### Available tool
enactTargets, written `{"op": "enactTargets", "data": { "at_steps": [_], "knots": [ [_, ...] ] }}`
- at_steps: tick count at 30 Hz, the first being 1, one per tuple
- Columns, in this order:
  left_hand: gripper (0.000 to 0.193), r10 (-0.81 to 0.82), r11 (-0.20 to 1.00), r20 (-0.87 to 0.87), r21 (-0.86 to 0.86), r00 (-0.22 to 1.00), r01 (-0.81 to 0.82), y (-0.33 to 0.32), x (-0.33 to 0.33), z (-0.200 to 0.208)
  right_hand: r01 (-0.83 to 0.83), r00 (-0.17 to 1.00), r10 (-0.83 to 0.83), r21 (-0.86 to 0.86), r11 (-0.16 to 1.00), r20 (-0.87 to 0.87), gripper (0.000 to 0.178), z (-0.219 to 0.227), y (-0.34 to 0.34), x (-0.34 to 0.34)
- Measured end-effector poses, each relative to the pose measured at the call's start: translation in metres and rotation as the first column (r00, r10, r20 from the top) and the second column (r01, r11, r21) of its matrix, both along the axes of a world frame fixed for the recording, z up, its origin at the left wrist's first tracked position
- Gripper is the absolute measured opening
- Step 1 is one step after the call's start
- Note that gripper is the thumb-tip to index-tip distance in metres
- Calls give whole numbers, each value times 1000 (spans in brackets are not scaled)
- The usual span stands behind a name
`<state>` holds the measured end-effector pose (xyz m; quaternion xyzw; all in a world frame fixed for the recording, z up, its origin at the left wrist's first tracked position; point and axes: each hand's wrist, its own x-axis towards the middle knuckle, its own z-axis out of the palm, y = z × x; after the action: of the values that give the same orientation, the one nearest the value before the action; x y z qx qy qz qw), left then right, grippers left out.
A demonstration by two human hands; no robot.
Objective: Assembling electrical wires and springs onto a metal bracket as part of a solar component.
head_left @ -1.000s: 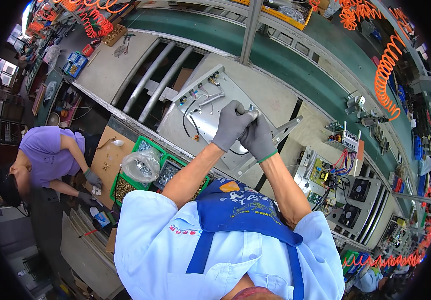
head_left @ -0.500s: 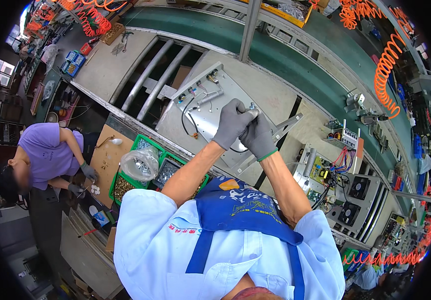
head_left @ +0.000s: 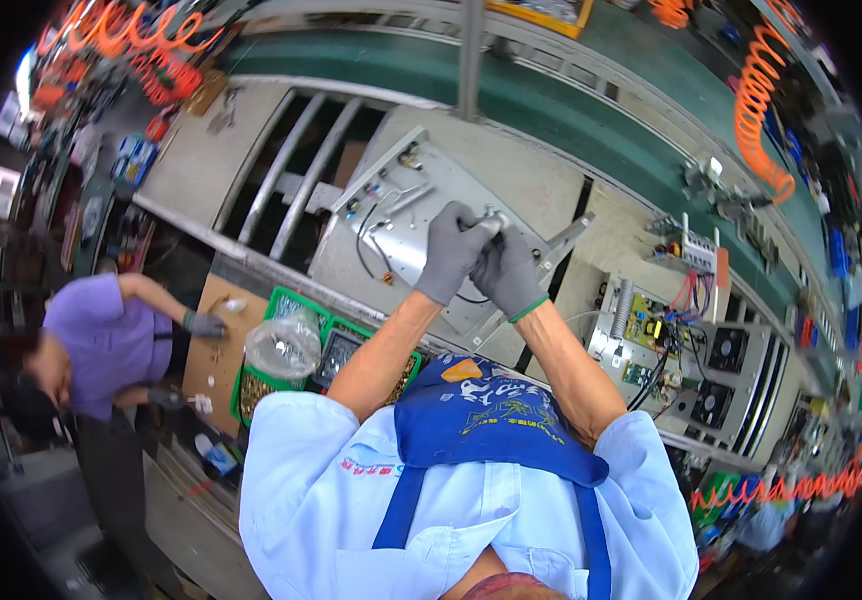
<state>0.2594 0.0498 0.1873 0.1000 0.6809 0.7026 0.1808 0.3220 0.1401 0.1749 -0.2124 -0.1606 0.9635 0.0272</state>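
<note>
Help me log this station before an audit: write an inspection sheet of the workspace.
Surface: pale board, metal rollers to its left.
Workpieces: silver metal panel on the board; small metal part, too blurred to identify.
Clutter: green bins of hardware, clear plastic bag on them.
Grip: gloved left hand and right hand together on the small metal part.
Cables: black cable lying on the panel; red-and-blue wires at right.
Surroundings: co-worker at left; orange coiled hose at upper right.

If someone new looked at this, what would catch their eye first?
Probably the bright orange coiled hose hanging at upper right. Next, mid-picture, the gray-gloved left hand and right hand meet at a small shiny part over a silvery metal panel. At left, a co-worker's purple shirt also stands out.
</note>
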Motion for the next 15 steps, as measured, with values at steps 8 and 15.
{"op": "enactTargets", "data": {
  "at_steps": [8,15],
  "knots": [
    [20,-213,977,33,10,977,213,13,20,-32,128,986,-139,117,985,90,27,-48,13,17],
    [58,-260,940,204,277,944,199,22,51,-59,210,948,-261,258,943,183,28,11,33,57]
  ]
}}
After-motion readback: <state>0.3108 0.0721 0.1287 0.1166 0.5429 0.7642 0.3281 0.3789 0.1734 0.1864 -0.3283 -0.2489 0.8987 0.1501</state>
